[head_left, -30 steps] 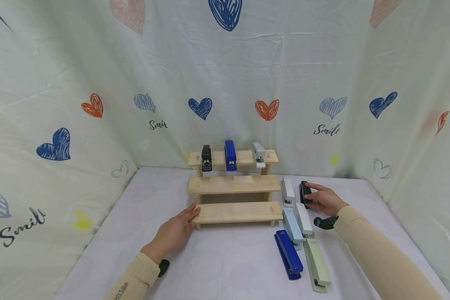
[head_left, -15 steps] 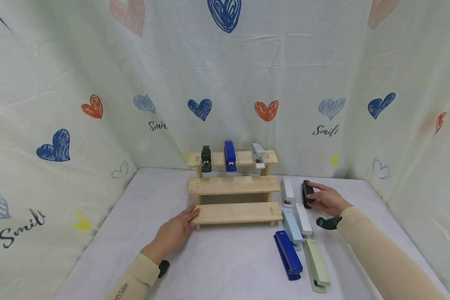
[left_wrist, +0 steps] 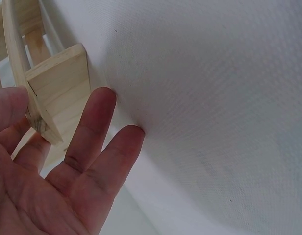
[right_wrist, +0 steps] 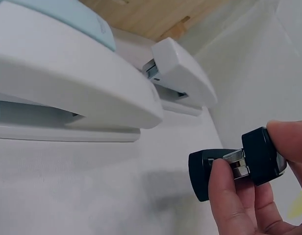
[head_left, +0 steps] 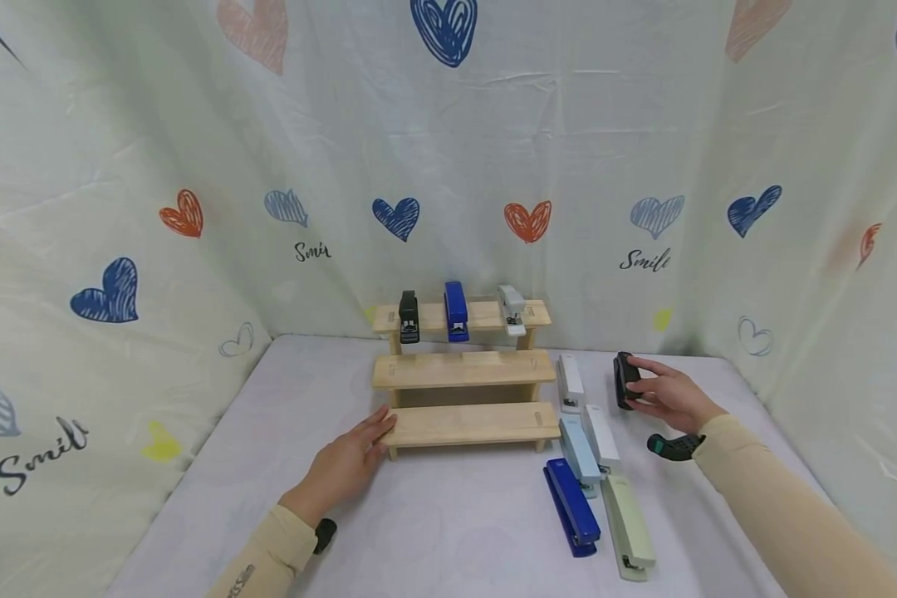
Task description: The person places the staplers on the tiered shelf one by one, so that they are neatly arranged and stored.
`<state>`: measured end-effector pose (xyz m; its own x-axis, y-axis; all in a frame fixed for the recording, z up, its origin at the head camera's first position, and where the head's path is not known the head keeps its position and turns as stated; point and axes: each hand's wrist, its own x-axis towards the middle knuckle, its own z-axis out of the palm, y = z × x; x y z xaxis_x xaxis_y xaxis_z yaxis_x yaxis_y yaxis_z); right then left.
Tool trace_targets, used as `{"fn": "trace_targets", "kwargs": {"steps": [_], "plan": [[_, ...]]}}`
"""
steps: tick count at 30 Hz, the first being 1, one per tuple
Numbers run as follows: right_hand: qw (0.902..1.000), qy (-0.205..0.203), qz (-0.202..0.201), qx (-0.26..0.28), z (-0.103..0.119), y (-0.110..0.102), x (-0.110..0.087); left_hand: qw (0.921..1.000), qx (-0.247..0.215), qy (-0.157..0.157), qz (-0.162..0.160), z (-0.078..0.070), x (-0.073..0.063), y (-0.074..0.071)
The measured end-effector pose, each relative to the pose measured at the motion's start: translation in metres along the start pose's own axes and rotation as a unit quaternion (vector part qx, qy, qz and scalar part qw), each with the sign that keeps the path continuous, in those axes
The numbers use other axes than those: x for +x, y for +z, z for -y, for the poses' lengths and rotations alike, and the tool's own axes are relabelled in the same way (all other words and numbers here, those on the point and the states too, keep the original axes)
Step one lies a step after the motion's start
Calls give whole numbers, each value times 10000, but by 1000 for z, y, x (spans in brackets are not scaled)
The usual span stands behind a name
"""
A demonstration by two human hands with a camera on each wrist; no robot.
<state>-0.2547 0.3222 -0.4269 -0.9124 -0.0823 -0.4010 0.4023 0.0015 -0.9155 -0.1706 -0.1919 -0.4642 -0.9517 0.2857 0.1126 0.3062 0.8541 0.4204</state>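
In the head view, my right hand [head_left: 673, 400] holds a black stapler [head_left: 624, 380] to the right of the wooden three-step stand. The right wrist view shows thumb and fingertips pinching this stapler [right_wrist: 261, 155], which hangs close over the table. My left hand [head_left: 350, 461] is at the left end of the stand's lowest shelf [head_left: 471, 424]. Seen from the left wrist, thumb and fingers pinch the shelf's end [left_wrist: 58, 73], while the other two fingers stretch past it. On the top shelf [head_left: 486, 314] sit a black stapler [head_left: 409, 317], a blue one and a grey-white one.
Right of the stand lie white staplers [head_left: 570, 382], a light blue stapler [head_left: 579, 453], a dark blue stapler [head_left: 571, 507] and a pale green stapler [head_left: 628, 527], packed closely. A heart-printed curtain [head_left: 590, 141] rises behind the table [head_left: 448, 515] and at its sides.
My right hand has moved right with the black stapler, widening the gap to the white staplers. My left hand has stayed on the shelf's end.
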Motion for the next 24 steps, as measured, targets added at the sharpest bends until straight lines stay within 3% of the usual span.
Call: {"fn": "trace_targets", "kwargs": {"steps": [15,24], "plan": [[9977,-529,202,-384,18,-1,-35,9995,-9,318,36,9,5,-6],[9923,-923,496,-657,29,13,-54,9992,-176,336,101,11,6,-5]]}}
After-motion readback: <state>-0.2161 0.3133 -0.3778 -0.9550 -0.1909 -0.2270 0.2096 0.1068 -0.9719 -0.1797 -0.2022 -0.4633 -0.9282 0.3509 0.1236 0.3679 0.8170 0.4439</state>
